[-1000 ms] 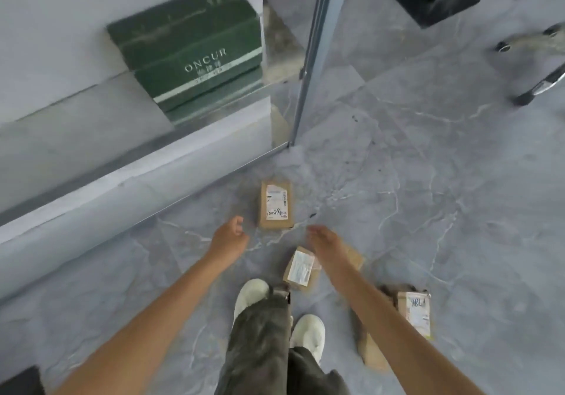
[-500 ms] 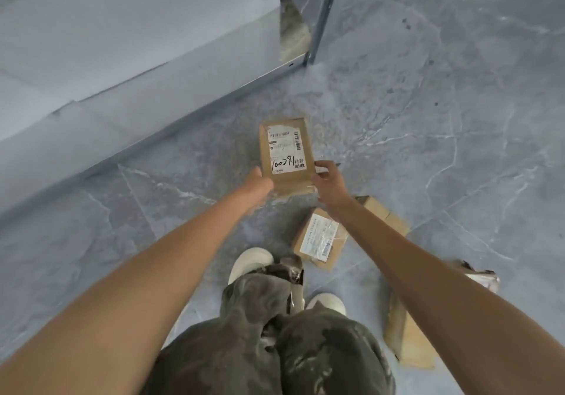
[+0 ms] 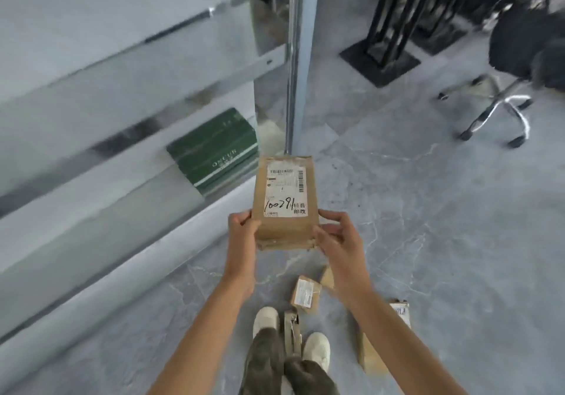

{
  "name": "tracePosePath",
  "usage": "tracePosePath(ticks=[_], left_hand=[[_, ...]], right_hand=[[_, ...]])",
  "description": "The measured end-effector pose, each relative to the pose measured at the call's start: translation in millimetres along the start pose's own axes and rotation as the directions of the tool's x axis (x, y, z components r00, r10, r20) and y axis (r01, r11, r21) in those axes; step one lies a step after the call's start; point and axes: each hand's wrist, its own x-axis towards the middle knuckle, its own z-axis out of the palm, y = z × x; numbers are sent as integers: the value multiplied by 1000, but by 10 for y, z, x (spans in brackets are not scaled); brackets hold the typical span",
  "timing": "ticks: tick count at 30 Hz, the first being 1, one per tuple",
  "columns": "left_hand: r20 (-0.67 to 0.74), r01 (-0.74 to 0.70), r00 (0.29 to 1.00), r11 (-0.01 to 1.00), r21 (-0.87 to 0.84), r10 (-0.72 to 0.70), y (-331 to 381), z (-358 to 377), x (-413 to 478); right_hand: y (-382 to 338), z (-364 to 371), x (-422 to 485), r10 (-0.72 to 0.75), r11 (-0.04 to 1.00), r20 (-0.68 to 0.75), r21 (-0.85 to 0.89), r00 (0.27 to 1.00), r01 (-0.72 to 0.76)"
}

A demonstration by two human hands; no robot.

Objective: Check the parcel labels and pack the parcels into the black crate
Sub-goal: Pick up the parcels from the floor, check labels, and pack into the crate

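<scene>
While both arms reach forward, fingers grip parcel

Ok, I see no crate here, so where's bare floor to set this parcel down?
Bare floor runs between the metal post and the chair base; more left of the shoes, by the wall. Crowded right of the shoes: loose parcels.

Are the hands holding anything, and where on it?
A parcel, label up: left hand grips its near left edge, right hand its near right corner.
</scene>
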Motion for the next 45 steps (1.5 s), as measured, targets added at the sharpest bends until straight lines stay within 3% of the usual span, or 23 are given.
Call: tracePosePath(ticks=[7, 13, 16, 21, 24, 29, 34, 38, 45], left_hand=[[-45, -325, 945, 946, -10, 324, 1663, -10, -1072], [66, -485, 869, 870, -82, 491, 2514, -310, -1919], [154, -500, 846, 860, -101, 510, 2664, -588, -2327], [243, -563, 794, 825, -48, 557, 2520, -1140, -2933], [315, -623, 720, 776, -101, 619, 2380, -1462, -3227], [457, -635, 662, 769, -79, 594, 2230, -1868, -3716], [359, -658, 685, 750, -70, 634, 2050, -2098, -4253], [233, -624, 752, 780, -53, 617, 1729, -2191, -4724], [-26, -575, 818, 818, 12, 575, 1076, -2380, -5534]], right_hand=[[-1697, 139, -942, -346, 932, -13, 113, 938, 346], [-2627, 253, -1565, -542, 823, 35, 221, 840, 523], [-2730, 381, -2031, -567, 788, 21, 307, 823, 534], [-2661, 608, -2759, -509, 799, 4, 374, 861, 471], [-2593, 737, -3124, -461, 868, 197, 305, 865, 393], [-2516, 796, -3645, -448, 894, 447, 221, 774, 389], [-2385, 749, -4061, -440, 892, 559, 180, 703, 415], [-2188, 596, -4335, -407, 903, 650, 180, 642, 390], [-1687, 312, -4901, -310, 934, 741, 122, 596, 335]])
